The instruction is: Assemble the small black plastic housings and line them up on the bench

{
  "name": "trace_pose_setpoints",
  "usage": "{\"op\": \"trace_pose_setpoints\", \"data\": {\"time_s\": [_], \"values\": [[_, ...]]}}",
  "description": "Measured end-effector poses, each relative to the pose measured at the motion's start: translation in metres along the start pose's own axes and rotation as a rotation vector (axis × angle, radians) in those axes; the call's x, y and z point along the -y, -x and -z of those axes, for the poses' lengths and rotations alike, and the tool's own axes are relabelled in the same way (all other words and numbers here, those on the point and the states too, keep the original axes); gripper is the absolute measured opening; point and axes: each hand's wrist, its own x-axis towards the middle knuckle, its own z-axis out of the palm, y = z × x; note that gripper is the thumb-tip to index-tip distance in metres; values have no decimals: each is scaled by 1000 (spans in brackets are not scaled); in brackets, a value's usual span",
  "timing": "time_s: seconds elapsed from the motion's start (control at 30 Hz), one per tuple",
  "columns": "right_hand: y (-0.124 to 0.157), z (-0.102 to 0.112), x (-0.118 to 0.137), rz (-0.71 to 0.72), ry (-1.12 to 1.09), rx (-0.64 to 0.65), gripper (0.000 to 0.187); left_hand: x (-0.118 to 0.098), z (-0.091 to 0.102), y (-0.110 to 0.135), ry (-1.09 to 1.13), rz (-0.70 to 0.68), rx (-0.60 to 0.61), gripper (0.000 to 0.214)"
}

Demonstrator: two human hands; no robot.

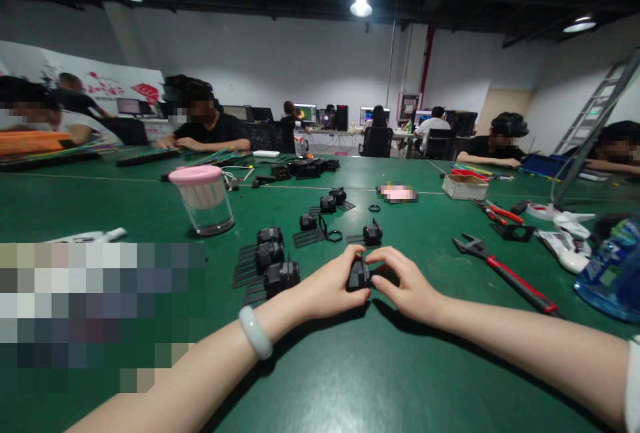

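Green table (360, 373): small black part (358, 274) clamped between fingers of left hand (330, 291) and right hand (407, 291).

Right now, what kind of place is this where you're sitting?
Probably a workshop or assembly room. Small black parts lie on a long green table, a red-handled wrench lies to the right, and other people sit around it. The left hand and right hand hold one black piece together.

No readable text, labels or numbers.
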Motion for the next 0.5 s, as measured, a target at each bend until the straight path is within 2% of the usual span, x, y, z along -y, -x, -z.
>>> {"op": "trace_pose_setpoints", "data": {"time_s": [0.5], "values": [[-1, -2, -4, -72, -19, 40, 30, 1, 0, 0, -4, -3, 2, 50]]}}
